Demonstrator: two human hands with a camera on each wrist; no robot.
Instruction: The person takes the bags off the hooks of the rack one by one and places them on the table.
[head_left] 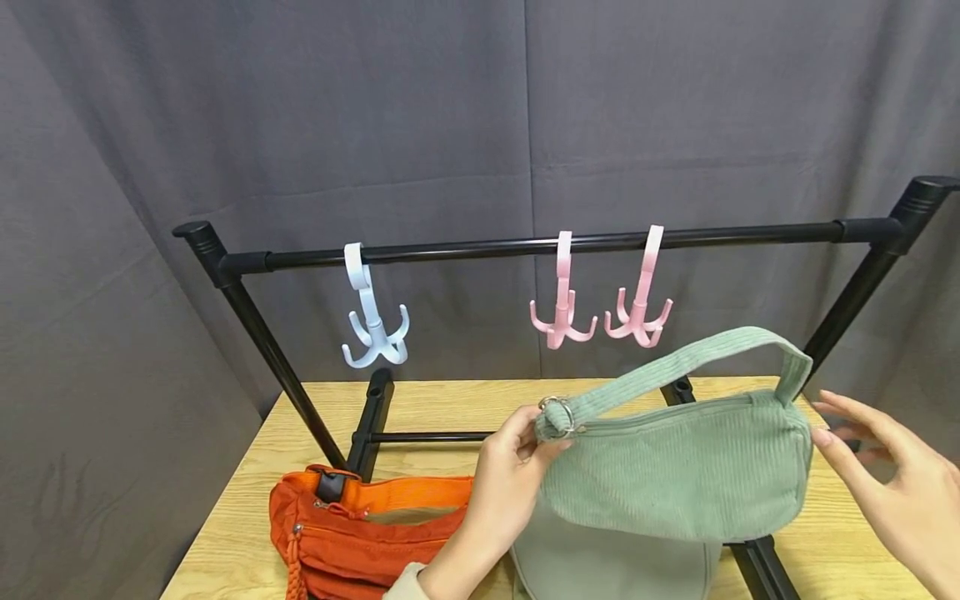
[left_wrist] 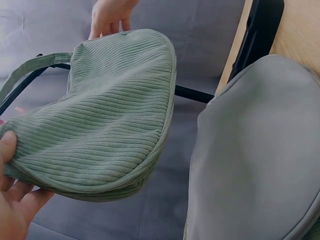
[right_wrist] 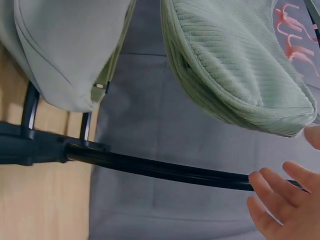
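A green corduroy shoulder bag (head_left: 675,475) is held up in front of the rack, its strap (head_left: 697,358) arching above the zipper. At its left end, beside the metal rings (head_left: 558,417), my left hand (head_left: 510,483) pinches the fabric between thumb and fingers; the left wrist view shows this hand (left_wrist: 17,200) on the bag's corner. My right hand (head_left: 888,479) is at the other end, fingers spread and thumb tip at the bag's edge. In the right wrist view the fingers (right_wrist: 275,192) stand apart from the bag, with nothing gripped.
A black rack bar (head_left: 465,250) carries a light blue hook (head_left: 377,337) at left and two pink hooks, one (head_left: 561,321) left of the other (head_left: 641,317). An orange waist bag (head_left: 360,533) and a grey-green bag (head_left: 615,562) lie on the wooden table (head_left: 225,533). Grey curtain hangs behind.
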